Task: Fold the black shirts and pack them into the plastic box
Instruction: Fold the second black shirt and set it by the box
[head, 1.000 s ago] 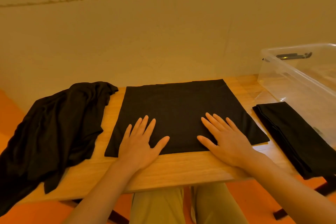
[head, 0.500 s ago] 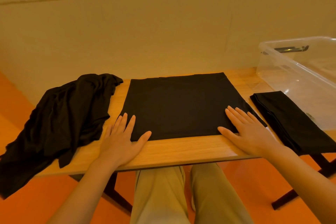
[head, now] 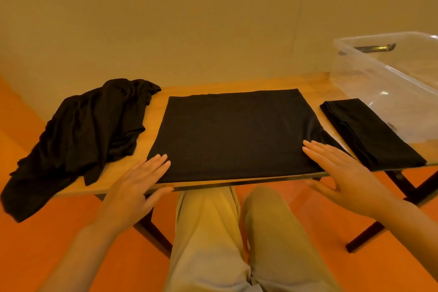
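Hands slid outward to half-folded shirt near corners, fingers flat, released; plastic box holds no shirts.

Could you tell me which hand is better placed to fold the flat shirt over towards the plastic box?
Left: the left hand lies at the flat shirt's far corner from the plastic box.

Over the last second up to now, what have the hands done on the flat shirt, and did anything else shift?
Both hands slid outward and toward the near edge: the left hand to the flat shirt's near-left corner, the right hand to its near-right corner. Fingers stay straight, nothing gripped. The crumpled shirt, folded shirt and plastic box lie as before.
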A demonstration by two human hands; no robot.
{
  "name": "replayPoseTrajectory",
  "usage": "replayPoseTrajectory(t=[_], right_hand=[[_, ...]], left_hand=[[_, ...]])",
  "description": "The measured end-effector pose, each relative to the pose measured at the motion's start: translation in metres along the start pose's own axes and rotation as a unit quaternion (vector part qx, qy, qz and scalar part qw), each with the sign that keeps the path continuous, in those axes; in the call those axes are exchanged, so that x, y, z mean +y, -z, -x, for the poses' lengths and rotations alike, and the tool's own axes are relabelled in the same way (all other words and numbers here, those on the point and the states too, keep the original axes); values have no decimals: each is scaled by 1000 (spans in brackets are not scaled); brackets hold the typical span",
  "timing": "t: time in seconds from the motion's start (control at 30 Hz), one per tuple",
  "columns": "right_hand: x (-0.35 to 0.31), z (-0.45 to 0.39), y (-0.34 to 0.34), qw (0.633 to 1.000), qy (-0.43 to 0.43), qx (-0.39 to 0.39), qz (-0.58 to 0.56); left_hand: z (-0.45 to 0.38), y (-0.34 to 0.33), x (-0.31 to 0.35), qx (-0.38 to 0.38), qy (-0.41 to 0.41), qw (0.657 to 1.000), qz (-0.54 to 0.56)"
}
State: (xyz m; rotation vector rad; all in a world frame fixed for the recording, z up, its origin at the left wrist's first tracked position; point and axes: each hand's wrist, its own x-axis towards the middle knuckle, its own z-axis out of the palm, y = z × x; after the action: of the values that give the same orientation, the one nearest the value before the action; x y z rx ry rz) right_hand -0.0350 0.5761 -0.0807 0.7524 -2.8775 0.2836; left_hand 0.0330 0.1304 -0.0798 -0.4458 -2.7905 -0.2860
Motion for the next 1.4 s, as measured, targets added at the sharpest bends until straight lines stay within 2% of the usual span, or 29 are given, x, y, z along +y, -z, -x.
replayPoseTrajectory(t=[0.1,0.23,0.37,0.47,0.57,0.7,0.97,1.23,1.4], right_hand=[[5,7,1,1000,-8,22,-4],[12,14,5,998,30,51,8],[20,19,12,997,20,54,-50],[23,23,21,995,5,67,-69],[22,24,30,992,-10,90,-85],[19,20,46,989,-20,95,-113],[19,14,73,969,-69,113,-207],[29,-7,86,924,-124,103,-348],[35,-41,92,916,-154,90,-359]], left_hand=[[7,6,-5,45,-7,999,4],[14,12,-7,41,-13,999,8],[14,19,-4,55,1,998,42],[15,22,-5,97,10,994,56],[13,29,-1,117,56,986,100],[7,35,2,166,141,958,189],[-5,43,-4,177,188,924,284],[-26,54,-8,197,218,898,327],[-54,62,-11,180,229,900,325]])
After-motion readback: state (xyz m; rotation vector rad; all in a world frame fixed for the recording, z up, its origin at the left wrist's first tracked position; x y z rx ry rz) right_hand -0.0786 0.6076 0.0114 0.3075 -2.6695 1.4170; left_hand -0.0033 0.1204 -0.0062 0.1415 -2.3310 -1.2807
